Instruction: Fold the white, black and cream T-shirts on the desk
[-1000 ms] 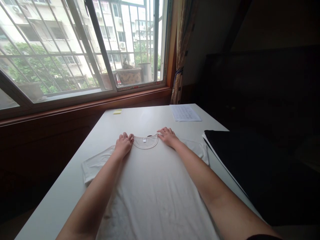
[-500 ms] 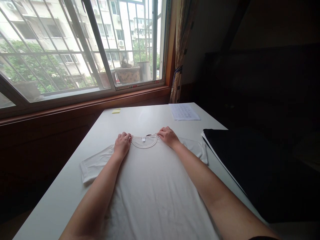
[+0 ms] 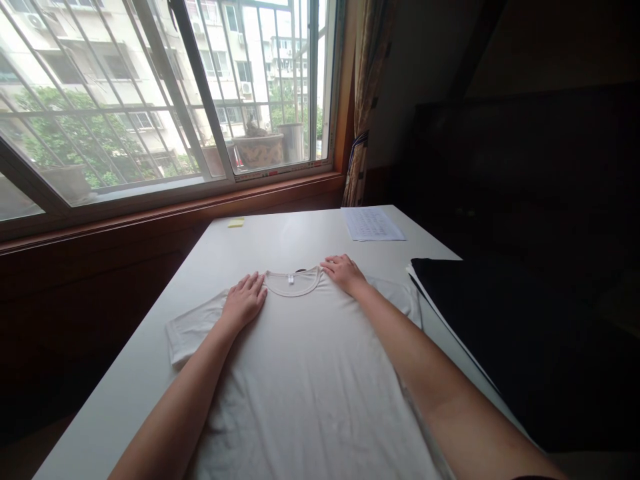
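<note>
A white short-sleeved T-shirt [image 3: 310, 373] lies spread on the white table [image 3: 115, 373], its neckline pointing away from me. Inside the collar a small white label shows. My left hand [image 3: 245, 297] rests flat on the left shoulder of the shirt beside the collar, fingers stretched out. On the opposite shoulder lies my right hand [image 3: 343, 272], palm down, with its fingers extended at the collar's right edge. Both sleeves spread outward past my forearms. A small dark object, too hidden to name, peeks out just behind the neckline.
Printed paper sheets [image 3: 373, 223] lie at the table's far right, and a yellow sticky-note pad [image 3: 236, 223] at the far left. Dark fabric [image 3: 500, 333] covers the right edge. Behind the table are a barred window [image 3: 150, 100] and a tied curtain [image 3: 357, 167].
Both hands have let go of their pinch on the shirt's shoulders beside the collar. Their fingers are now stretched out flat on the fabric. The view has shifted slightly.
</note>
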Available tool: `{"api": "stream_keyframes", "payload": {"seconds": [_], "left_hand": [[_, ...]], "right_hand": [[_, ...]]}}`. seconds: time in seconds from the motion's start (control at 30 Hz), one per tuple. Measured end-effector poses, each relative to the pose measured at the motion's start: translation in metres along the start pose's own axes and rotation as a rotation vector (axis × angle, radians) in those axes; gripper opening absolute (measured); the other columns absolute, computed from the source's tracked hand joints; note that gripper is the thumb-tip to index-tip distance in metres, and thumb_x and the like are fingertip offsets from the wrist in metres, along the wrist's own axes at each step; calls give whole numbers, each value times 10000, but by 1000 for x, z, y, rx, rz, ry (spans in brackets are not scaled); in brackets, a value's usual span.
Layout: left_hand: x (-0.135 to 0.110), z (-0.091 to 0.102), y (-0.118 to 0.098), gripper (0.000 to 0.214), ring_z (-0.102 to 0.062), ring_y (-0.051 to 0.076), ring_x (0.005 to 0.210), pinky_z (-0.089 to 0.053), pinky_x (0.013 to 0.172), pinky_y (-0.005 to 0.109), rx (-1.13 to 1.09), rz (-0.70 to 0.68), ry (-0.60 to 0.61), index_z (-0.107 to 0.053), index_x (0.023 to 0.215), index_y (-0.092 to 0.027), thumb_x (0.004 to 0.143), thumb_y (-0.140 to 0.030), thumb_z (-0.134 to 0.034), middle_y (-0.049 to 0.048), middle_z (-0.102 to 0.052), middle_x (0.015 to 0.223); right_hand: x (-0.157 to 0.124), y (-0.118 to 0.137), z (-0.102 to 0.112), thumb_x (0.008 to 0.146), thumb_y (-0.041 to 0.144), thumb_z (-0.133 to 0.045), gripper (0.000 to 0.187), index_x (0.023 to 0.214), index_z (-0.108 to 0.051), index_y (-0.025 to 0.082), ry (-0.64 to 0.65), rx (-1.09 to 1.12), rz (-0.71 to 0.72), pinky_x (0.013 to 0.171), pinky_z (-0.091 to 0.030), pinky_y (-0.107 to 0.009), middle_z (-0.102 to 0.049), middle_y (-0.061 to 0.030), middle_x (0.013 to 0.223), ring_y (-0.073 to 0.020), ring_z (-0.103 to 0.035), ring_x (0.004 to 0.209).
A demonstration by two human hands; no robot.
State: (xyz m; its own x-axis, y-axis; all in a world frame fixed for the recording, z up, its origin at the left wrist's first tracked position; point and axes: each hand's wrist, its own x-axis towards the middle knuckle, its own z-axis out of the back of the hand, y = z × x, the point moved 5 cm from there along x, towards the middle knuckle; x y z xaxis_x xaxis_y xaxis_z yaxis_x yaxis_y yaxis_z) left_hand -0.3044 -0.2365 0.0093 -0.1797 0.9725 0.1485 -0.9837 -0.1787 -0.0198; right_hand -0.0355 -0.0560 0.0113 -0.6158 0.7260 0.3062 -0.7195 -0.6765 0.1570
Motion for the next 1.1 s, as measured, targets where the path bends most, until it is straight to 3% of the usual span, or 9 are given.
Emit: {"api": "stream_keyframes", "payload": {"seconds": [0.17,0.3,0.43,0.57,0.73,0.87,1.1], "left_hand": [[1,-4,0,580,-271,278,1535,-280,1200,477,1,6,43,-338,1587,-245,1058,-464,-241,60,-304,1673],[1,-5,-1,582,-236,270,1552,-194,1239,491,1,4,67,-308,1599,-245,1059,-453,-245,65,-264,1685],[2,-5,-1,581,-200,269,1563,-189,1237,525,-9,0,86,-284,1608,-246,1059,-436,-255,77,-236,1691],[3,-6,-1,590,-181,265,1569,-176,1241,533,-18,8,102,-279,1610,-242,1057,-446,-246,75,-223,1694],[4,-6,-1,603,-168,271,1571,-164,1241,559,-22,32,121,-272,1612,-239,1054,-465,-228,67,-195,1701],[5,-6,0,613,-157,272,1574,-161,1239,575,-25,43,136,-264,1614,-229,1053,-471,-217,73,-176,1704],[6,-7,1,627,-133,273,1578,-151,1242,582,-23,50,156,-248,1620,-225,1050,-483,-202,70,-157,1707]], "right_hand": [[-1,1,4,1030,352,-505,380,1390,-610,288,-34,-4,-20,1003,-436,-417,-606,-72,1406,-274,-506,1219],[-6,10,16,1013,265,-521,282,1225,-703,227,-68,-15,35,1029,-413,-428,-624,-119,1329,-293,-499,1206],[-14,22,24,1013,165,-476,301,1105,-758,219,-47,-6,151,1057,-404,-371,-673,-100,1235,-253,-512,1197],[-22,31,16,1020,199,-472,335,1248,-716,211,-3,30,225,1077,-408,-328,-687,-72,1275,-215,-537,1195],[-26,28,3,1037,367,-442,463,1468,-554,244,57,37,101,1132,-367,-397,-569,-58,1480,-250,-461,1322],[-26,22,0,1039,458,-389,515,1525,-478,314,137,39,26,1147,-340,-478,-480,-24,1566,-301,-394,1389],[-26,19,-2,1044,502,-306,563,1580,-370,343,237,37,-27,1217,-231,-501,-341,4,1656,-300,-267,1510]]}}
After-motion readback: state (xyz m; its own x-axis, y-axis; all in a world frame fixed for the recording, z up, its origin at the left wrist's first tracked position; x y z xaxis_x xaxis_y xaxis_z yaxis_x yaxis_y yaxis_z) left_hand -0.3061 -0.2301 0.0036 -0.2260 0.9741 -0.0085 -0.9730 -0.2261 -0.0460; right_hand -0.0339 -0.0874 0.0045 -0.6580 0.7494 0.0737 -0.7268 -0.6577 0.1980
